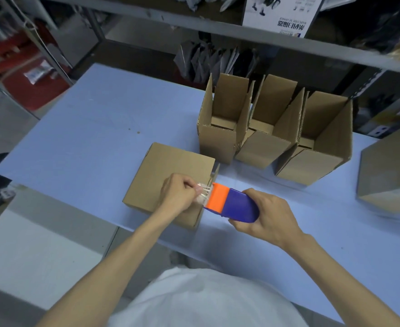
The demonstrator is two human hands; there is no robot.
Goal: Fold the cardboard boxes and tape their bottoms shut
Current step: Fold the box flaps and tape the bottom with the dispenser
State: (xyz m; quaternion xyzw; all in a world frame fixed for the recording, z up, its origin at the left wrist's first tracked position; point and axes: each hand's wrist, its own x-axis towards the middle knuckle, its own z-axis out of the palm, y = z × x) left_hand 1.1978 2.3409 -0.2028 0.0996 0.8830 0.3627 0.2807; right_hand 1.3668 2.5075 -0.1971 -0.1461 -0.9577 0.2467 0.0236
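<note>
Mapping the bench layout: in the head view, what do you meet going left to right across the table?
Upturned box → left hand → tape dispenser → right hand → large carton at the right edge.

surface (81,128): pale blue, fills mid-frame | shelving (218,31): grey metal rack across the top, holding grey bags (208,60) and a printed white carton (281,13) | upper left: red crate (26,74) | floor (29,256): light grey, lower left
</note>
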